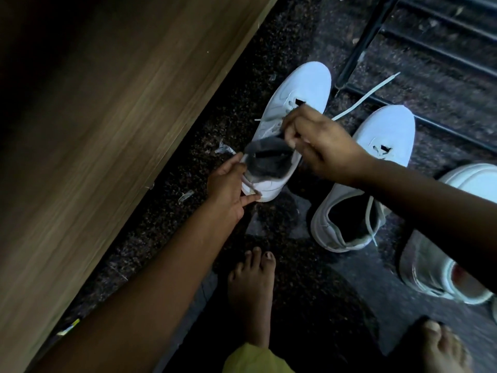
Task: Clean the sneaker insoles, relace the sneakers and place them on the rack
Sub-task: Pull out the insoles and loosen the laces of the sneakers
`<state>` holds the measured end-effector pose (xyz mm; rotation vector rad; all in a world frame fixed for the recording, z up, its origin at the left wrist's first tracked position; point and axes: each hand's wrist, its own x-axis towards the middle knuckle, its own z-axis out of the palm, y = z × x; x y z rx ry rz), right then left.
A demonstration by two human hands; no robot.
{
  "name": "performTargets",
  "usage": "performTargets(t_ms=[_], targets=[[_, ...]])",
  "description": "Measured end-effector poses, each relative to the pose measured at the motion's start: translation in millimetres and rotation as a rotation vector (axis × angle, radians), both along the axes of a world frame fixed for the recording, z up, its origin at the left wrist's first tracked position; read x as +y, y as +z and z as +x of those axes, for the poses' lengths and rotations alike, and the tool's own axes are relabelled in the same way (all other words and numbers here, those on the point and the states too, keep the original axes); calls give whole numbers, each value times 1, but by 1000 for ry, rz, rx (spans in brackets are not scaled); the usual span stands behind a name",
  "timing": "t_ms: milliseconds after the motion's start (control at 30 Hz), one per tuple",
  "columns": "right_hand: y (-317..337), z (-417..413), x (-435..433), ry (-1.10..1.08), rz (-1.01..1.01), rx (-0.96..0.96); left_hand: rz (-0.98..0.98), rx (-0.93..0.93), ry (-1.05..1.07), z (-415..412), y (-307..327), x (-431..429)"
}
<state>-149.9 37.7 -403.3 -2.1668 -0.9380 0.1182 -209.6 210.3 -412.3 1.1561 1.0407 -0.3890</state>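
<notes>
A white unlaced sneaker (301,90) lies on the dark floor, toe pointing away. My left hand (228,184) holds its heel, thumb on the collar. My right hand (322,146) pinches a grey insole (266,157) that bends up out of the shoe's opening. A second white sneaker (376,157) sits to the right with a dark opening and a loose white lace (365,98) trailing from near my right hand toward the rack.
A wooden cabinet side (107,130) fills the left. A black metal shoe rack (430,49) stands at the upper right. Another white shoe (443,238) lies under my right forearm. My bare feet (252,292) stand on the speckled floor with scattered litter.
</notes>
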Motion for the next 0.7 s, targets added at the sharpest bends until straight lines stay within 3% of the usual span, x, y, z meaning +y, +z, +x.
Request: performTargets(t_ms=[167,333,467,600,700], targets=[[-5,-24,-1,54,-228,-115,32,-10,-2,0,3,-3],[-22,-48,16,-67,-461,-317,15,-24,-8,-2,3,-1],[-27,-60,36,-237,-376,-403,16,-28,-39,-2,2,0],[-13,-64,37,-354,-162,-323,-27,-20,-8,-2,3,-1],[-3,-66,36,-359,-117,-217,-38,-33,21,-3,5,-3]])
